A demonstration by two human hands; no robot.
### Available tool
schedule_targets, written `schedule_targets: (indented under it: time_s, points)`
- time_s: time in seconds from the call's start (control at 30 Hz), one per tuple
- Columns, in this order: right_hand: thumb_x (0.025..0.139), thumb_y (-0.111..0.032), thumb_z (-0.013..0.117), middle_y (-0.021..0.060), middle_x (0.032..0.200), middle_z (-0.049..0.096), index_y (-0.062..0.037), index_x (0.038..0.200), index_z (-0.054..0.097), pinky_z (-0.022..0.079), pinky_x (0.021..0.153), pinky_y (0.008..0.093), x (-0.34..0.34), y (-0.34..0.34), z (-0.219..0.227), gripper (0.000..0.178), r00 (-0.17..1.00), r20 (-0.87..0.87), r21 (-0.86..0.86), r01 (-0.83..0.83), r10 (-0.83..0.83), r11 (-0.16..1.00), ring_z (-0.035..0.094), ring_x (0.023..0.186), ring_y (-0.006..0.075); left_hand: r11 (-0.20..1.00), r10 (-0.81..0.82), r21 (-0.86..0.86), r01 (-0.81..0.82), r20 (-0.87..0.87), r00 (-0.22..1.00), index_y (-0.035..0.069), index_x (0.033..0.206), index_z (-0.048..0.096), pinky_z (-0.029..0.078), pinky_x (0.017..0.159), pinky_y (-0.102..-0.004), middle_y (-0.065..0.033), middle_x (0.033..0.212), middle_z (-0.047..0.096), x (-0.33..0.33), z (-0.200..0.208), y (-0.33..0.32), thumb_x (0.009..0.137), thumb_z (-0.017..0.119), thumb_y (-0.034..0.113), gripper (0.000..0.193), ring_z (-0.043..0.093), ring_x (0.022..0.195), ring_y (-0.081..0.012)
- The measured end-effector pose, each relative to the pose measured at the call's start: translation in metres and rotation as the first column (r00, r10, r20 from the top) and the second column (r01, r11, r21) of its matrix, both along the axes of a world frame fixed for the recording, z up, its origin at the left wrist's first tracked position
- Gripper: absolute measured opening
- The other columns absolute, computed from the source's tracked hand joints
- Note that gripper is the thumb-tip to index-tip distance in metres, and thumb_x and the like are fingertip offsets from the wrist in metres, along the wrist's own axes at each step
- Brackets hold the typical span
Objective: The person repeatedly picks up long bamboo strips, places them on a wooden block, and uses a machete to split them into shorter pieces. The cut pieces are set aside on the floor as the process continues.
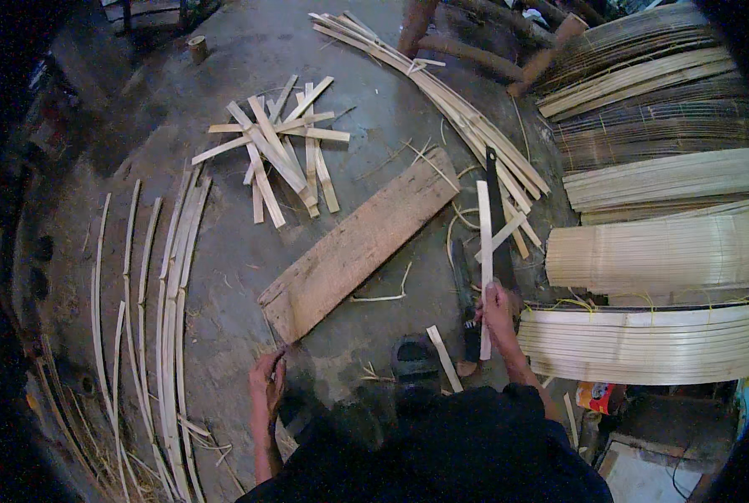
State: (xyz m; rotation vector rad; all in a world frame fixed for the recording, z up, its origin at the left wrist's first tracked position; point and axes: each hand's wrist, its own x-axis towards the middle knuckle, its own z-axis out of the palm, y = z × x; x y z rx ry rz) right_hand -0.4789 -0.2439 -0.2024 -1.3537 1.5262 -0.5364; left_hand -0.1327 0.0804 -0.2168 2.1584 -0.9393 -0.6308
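My right hand (498, 312) is closed round a pale, flat bamboo strip (485, 222), which points away from me with a short end sticking out below the fist. Right beside that strip lies a long dark blade (494, 174) with a hole near its far tip, maybe a saw; its near part is hidden. My left hand (267, 382) is at the near end of a rough wooden plank (362, 243), fingers drawn together. A thin dark piece seems to run from those fingertips along the plank's end; what it is cannot be made out.
A criss-cross heap of short strips (286, 155) lies beyond the plank. Long strips (173, 293) stretch along the left, and another bundle (450, 101) lies at the far right. Slatted bamboo mats (655, 251) are stacked at the right. A sandalled foot (415, 360) is near me.
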Motion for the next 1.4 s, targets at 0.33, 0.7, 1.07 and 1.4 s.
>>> schedule_targets:
  time_s: [0.33,0.7,1.07,1.4]
  points:
    - [0.096,-0.026,0.049,0.019,0.121,0.049,0.0007,0.127,0.047,0.04,0.094,0.0377,-0.014,-0.014,-0.026,0.041,0.916,-0.347,-0.402,-0.341,0.204,0.849,0.05,0.109,0.0289,0.941,0.337,-0.157,-0.299,0.402,0.851,0.003,0.106,0.059,0.047,0.079,-0.0413,-0.0178,0.098,0.059,0.073,0.0,0.061,0.082,0.061,0.01,0.025,0.057,0.092,-0.0367]
    - [0.096,-0.021,0.046,0.0222,0.118,0.048,0.0006,0.122,0.051,0.039,0.094,0.0404,0.05,-0.017,0.019,0.034,0.646,-0.602,-0.339,-0.74,0.47,0.581,0.048,0.108,0.036,0.641,0.434,0.281,-0.714,0.635,0.639,0.006,0.14,0.032,0.019,0.109,-0.0543,-0.0159,0.146,0.03,0.169,-0.068,0.164,0.086,0.056,0.042,0.07,0.026,0.135,-0.0342]
    - [0.095,-0.018,0.048,0.0158,0.117,0.049,-0.0034,0.116,0.055,0.043,0.09,0.036,0.074,0.012,0.024,0.027,0.593,-0.648,-0.3,-0.775,0.478,0.556,0.051,0.107,0.0311,0.727,0.406,0.253,-0.638,0.591,0.697,0.007,0.126,0.047,0.037,0.096,-0.0465,-0.0164,0.124,0.052,0.164,-0.062,0.168,0.08,0.067,0.026,0.053,0.048,0.115,-0.0346]
    - [0.09,-0.013,0.053,0.0156,0.116,0.052,-0.0034,0.114,0.057,0.045,0.087,0.0356,0.066,-0.003,0.0,0.026,0.614,-0.633,-0.374,-0.776,0.471,0.508,0.054,0.105,0.0323,0.751,0.451,0.08,-0.655,0.663,0.598,0.005,0.101,0.062,0.047,0.071,-0.0435,-0.0165,0.089,0.06,0.143,-0.056,0.196,0.076,0.07,0.028,0.035,0.058,0.084,-0.0362]
